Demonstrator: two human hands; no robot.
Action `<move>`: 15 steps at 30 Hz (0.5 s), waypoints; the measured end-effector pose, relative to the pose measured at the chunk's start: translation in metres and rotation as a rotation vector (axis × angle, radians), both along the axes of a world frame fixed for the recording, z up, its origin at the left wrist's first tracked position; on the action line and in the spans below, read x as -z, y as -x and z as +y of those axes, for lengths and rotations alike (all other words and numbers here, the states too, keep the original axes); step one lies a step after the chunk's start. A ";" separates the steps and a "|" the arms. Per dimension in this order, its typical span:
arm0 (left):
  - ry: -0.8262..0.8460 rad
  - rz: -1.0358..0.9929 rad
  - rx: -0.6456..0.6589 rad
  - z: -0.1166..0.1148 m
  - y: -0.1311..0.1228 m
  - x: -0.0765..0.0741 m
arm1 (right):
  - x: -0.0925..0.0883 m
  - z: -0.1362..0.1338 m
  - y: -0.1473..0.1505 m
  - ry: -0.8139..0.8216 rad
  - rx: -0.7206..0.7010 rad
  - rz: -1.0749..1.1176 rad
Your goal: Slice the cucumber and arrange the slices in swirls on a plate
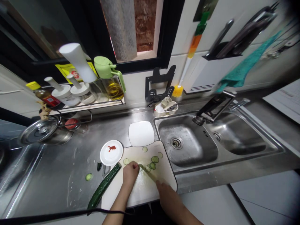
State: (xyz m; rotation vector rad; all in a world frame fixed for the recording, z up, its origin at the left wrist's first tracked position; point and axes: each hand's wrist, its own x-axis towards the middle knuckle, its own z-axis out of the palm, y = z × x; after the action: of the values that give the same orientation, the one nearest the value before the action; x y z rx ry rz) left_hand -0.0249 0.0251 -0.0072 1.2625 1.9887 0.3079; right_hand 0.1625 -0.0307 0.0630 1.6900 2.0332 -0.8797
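Note:
My right hand [167,197] is wrapped round a knife [151,175], whose blade points up and left across the white cutting board [161,150]. Against the blade's tip end, my left hand [131,172] is closed with its fingertips on a small piece of cucumber [140,166], mostly hidden by the fingers. Several thin cucumber slices [152,165] lie just right of the blade. Single slices rest near the board's top edge and left of my fingers. A long dark green cucumber [104,187], cut at its upper end, lies slanted over the board's left edge.
A white plate with red bits [106,157] overlaps the board's upper left corner. Behind the board is a square white plate [141,133]. To the right is a steel sink [187,143]; a lidded pot [44,132] and a condiment shelf [93,106] stand left.

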 end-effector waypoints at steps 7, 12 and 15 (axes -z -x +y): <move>0.009 -0.002 0.005 0.001 0.000 -0.001 | -0.001 0.001 0.004 0.027 -0.004 0.009; 0.026 -0.001 0.011 0.002 0.001 0.000 | 0.002 0.001 0.006 0.011 0.010 0.050; 0.017 0.004 0.022 0.002 0.001 0.002 | 0.006 -0.004 0.002 0.029 0.024 0.039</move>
State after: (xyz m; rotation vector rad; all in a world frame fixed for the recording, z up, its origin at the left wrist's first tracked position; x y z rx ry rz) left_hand -0.0256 0.0269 -0.0093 1.2746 1.9754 0.2767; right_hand 0.1604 -0.0346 0.0573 1.6975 2.0197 -0.9521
